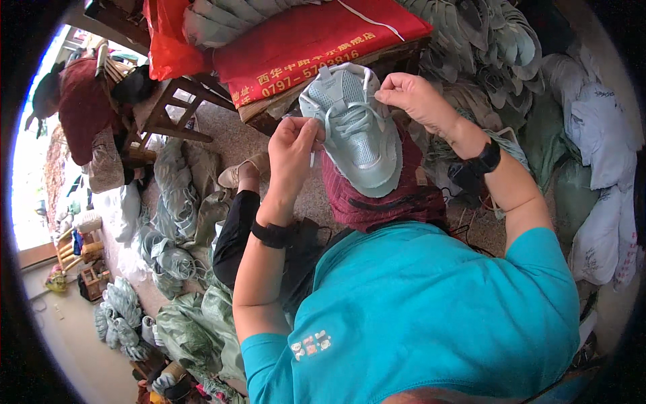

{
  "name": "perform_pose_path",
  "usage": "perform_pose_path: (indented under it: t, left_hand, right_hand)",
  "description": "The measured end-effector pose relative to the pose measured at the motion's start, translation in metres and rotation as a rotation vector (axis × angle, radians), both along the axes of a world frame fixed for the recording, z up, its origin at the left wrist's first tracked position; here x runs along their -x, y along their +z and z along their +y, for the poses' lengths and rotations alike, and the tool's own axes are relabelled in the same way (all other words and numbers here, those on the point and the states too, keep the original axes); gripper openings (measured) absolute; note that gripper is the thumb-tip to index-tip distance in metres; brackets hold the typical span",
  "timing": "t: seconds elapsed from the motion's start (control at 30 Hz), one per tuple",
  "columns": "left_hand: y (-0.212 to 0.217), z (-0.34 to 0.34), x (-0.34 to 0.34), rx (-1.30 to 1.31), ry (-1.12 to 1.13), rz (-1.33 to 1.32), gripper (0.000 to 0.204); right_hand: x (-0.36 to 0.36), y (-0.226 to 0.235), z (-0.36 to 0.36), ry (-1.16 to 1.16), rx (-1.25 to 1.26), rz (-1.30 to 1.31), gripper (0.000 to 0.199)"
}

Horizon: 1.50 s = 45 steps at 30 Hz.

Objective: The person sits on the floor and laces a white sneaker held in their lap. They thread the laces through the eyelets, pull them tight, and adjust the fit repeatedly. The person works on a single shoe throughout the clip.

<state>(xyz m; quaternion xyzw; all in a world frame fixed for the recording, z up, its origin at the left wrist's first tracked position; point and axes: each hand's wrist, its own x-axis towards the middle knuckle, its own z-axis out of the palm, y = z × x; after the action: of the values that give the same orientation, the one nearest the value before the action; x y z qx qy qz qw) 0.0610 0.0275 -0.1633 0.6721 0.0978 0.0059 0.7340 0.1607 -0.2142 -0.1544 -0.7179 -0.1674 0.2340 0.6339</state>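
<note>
A pale mint shoe upper (365, 156), with mesh panels, a tongue and threaded laces, is held up in front of me, its toe pointing toward my body. My left hand (291, 151) pinches its left edge, thumb and fingers pressed together beside the eyelets. On the opposite side, my right hand (418, 102) grips the collar edge between thumb and forefinger. A lace end dangles below the left fingers. Beneath the upper, a maroon cloth (340, 192) covers my lap.
Just beyond stands a table with a red cloth (296, 60) and a row of grey-green uppers (235, 17). More uppers (481, 34) are heaped at the far right, near white sacks (602, 135). Green sacks (195, 330) lie left. Another person (77, 101) is at the far left.
</note>
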Motion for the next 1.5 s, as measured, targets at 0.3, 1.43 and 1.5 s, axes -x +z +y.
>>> perform_pose_path:
  t: [0.3, 1.43, 1.5]
  left_hand:
    - [0.015, 0.006, -0.015, -0.638, -0.058, 0.054, 0.019]
    - [0.03, 0.036, -0.053, -1.126, -0.362, -0.561, 0.02]
    - [0.022, 0.032, -0.05, -1.055, -0.273, -0.527, 0.021]
  right_hand:
    - [0.008, 0.027, 0.018, -0.012, 0.574, -1.011, 0.015]
    - [-0.046, 0.029, 0.023, 0.288, 0.387, -0.34, 0.019]
    - [-0.04, 0.029, 0.026, 0.18, 0.297, -0.171, 0.02]
